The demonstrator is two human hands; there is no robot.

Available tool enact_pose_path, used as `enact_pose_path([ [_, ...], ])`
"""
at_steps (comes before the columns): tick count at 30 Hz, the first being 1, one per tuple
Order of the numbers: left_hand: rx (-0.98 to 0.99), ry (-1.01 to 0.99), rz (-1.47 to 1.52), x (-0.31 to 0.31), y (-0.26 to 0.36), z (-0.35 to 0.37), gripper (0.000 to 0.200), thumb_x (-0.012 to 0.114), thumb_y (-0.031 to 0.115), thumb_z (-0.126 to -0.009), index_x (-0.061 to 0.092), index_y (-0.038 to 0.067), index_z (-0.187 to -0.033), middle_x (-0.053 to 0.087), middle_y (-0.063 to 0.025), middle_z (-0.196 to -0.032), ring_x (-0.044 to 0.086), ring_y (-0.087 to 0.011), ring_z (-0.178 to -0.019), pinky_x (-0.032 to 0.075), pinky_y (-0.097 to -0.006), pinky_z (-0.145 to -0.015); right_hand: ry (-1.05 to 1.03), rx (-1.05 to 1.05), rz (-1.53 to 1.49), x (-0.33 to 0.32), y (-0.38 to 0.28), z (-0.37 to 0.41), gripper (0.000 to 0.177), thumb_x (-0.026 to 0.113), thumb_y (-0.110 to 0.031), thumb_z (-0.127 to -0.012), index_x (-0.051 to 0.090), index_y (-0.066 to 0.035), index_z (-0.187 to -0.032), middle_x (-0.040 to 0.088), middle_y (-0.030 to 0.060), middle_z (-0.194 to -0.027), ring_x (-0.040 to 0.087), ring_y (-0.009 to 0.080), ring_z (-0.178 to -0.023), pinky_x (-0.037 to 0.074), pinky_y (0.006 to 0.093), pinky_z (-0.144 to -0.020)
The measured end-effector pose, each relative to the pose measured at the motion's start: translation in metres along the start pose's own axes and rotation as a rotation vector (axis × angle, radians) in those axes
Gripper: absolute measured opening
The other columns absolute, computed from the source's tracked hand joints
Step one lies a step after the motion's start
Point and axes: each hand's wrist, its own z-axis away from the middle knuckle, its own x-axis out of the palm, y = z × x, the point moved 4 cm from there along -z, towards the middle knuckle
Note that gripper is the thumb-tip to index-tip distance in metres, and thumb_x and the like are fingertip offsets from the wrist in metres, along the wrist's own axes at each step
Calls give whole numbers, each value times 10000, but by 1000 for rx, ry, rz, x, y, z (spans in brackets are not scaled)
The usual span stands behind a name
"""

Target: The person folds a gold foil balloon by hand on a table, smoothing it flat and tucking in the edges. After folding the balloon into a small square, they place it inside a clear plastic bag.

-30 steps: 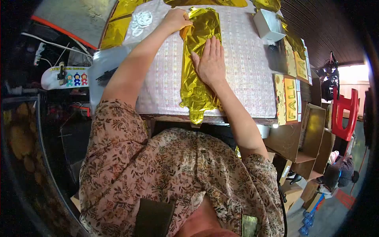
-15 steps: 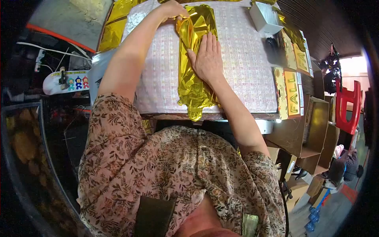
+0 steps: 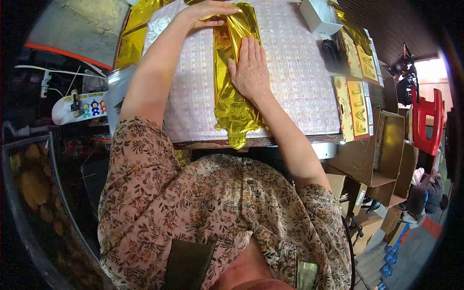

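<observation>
A flat gold foil balloon (image 3: 237,104) lies lengthwise on the patterned table cover, its narrow tab hanging at the near edge. My right hand (image 3: 250,72) rests flat on the balloon's middle, fingers stretched out and pressed to the foil. At the far end, my left hand (image 3: 208,13) reaches across from the left side. Its fingers are extended over the foil with the thumb apart below them, and the fingertips touch a raised fold. The foil under both palms is hidden.
Printed FALL packages (image 3: 357,108) line the table's right edge, near a white box (image 3: 320,18) and a small black object (image 3: 330,50). More gold foil (image 3: 137,36) lies along the left edge. Cardboard boxes (image 3: 386,145) and a red plastic stool (image 3: 427,121) stand to the right.
My left hand has changed from gripping the foil's left edge to extended fingers over it, slightly right. The raised fold lies flatter. My right hand stays on the balloon; the view shifted slightly.
</observation>
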Motion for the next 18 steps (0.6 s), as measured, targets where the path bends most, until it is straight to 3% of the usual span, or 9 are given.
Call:
enact_pose_path([
  [5,130,99,9,7,6,11,466,803,274,-919,659,166,-1348,678,38,-1204,624,-92,-1141,495,-302,-1026,-27,-20,8,-1,0,-2,689,466,-361,-1054,271,32,-1585,317,256,-1630,315,409,-1509,237,522,-1246],
  [7,192,73,146,13,13,24,484,794,375,-871,711,19,-1188,683,-153,-1239,660,-290,-1129,508,-418,-992,-22,-25,6,-2,-1,-2,673,460,-358,-1057,273,-1,-1596,328,229,-1634,325,404,-1503,242,527,-1242],
  [8,190,73,146,10,9,20,484,794,375,-871,711,19,-1188,683,-153,-1239,660,-290,-1129,508,-418,-992,-38,-36,31,-2,-2,-2,656,451,-359,-1061,284,-22,-1598,338,207,-1635,333,403,-1498,244,531,-1239],
  [10,155,129,-38,-4,-4,6,465,786,219,-929,639,136,-1363,691,11,-1196,644,-100,-1144,511,-295,-1014,-54,-47,58,-2,-2,-1,639,443,-359,-1065,296,-44,-1600,349,184,-1636,341,402,-1493,246,535,-1236],
  [18,257,222,-85,-30,-34,-17,428,746,132,-939,630,50,-1343,713,-57,-1174,697,-146,-1067,578,-310,-927,-132,-68,110,-2,-5,-2,563,422,-415,-1079,380,-183,-1590,368,111,-1644,325,388,-1505,210,559,-1238],
])
